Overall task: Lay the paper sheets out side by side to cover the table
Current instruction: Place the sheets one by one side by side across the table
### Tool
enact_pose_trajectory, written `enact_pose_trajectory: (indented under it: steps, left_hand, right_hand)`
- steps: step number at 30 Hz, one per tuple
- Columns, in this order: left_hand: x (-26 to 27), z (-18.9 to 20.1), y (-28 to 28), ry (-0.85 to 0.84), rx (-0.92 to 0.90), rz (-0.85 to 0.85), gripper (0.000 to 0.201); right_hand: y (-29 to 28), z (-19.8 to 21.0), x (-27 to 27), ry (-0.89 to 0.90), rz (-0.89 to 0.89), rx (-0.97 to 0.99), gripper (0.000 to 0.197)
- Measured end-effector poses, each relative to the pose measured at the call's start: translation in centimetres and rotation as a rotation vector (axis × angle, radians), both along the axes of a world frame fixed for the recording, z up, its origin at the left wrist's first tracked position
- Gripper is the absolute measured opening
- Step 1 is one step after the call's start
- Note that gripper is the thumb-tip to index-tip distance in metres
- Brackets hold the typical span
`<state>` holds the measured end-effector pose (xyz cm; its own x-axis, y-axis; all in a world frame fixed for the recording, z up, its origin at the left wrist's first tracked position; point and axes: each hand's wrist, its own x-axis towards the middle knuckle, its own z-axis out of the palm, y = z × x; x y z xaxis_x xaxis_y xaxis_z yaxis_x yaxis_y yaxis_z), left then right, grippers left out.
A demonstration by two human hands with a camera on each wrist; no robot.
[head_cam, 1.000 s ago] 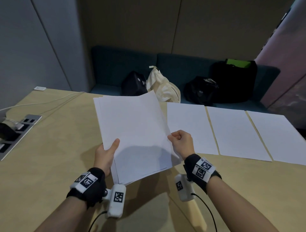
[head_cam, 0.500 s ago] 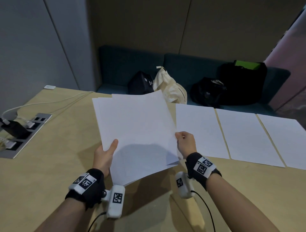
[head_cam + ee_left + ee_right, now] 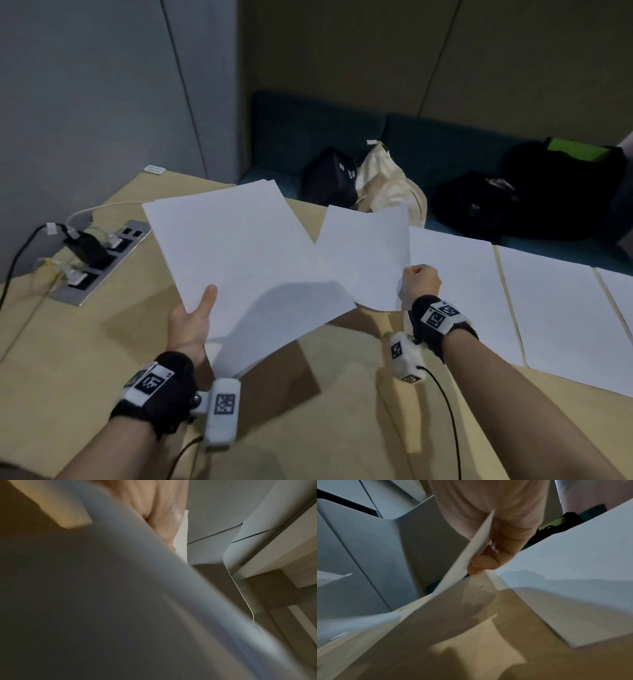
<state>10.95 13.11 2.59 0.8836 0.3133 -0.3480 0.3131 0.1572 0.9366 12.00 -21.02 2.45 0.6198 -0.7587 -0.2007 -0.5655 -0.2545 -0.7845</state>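
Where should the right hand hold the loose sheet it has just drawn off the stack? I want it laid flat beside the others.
The right hand pinches the loose sheet at its near right edge. That probably suits: the sheet hangs free of the stack and can likely swing down beside the laid sheets.

hands: 2, left hand (image 3: 190, 325) and right hand (image 3: 418, 284) | paper stacks: 1 (image 3: 239, 260) | loose sheets held up: 1 (image 3: 370, 253) | sheets flat on table (image 3: 68, 359): 3 in view (image 3: 459, 291), (image 3: 561, 315), (image 3: 620, 284) | dark bags on bench: 3 | cream cloth bags: 1 (image 3: 387, 181) | power strips: 1 (image 3: 99, 260)
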Motion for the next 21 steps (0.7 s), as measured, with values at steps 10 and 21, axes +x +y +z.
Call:
enact_pose_trajectory:
  steps: [10,21]
  left_hand:
    - [0.2,-0.6,-0.2,0.011,-0.002,-0.017,0.041]
    - [-0.3,-0.8,-1.3,0.003,0.003,-0.077,0.040]
  right_hand:
    - [0.7,-0.6,0.1,0.137,0.063,-0.081,0.031]
    - [5.9,-2.5,-3.3,0.399,0.646,-0.601,0.036]
